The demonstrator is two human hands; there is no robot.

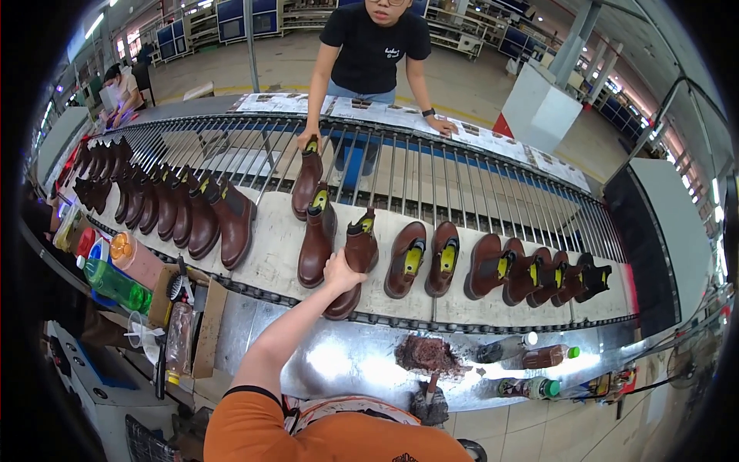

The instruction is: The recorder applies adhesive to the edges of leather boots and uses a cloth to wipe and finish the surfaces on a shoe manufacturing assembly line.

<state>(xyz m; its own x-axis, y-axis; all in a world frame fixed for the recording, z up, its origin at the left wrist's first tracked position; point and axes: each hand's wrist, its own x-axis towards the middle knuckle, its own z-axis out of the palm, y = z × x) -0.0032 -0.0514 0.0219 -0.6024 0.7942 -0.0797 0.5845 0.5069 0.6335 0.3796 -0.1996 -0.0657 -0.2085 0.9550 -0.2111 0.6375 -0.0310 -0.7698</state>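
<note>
My left hand (341,271) is closed round the side of a brown ankle boot (360,248) at the near side of the conveyor (265,269). Its toe points toward me. Beside it on the left stands another brown boot (314,246), with a yellow-green lining. Across the belt, a person's hand (309,137) holds the top of a further boot (306,181). Right of my hand sit two low brown boots (406,262). A dark grey bundle (429,406) lies at the bench edge by a brown handle (433,383); whether it is my gloved right hand or a rag, I cannot tell.
More boots (204,219) line the belt on the left, others (486,266) on the right. Metal rollers (477,181) run behind it. The metal bench (308,369) bears a reddish-brown heap (426,354) and several bottles (548,356). A cardboard box (209,327) stands left, near a green bottle (115,283).
</note>
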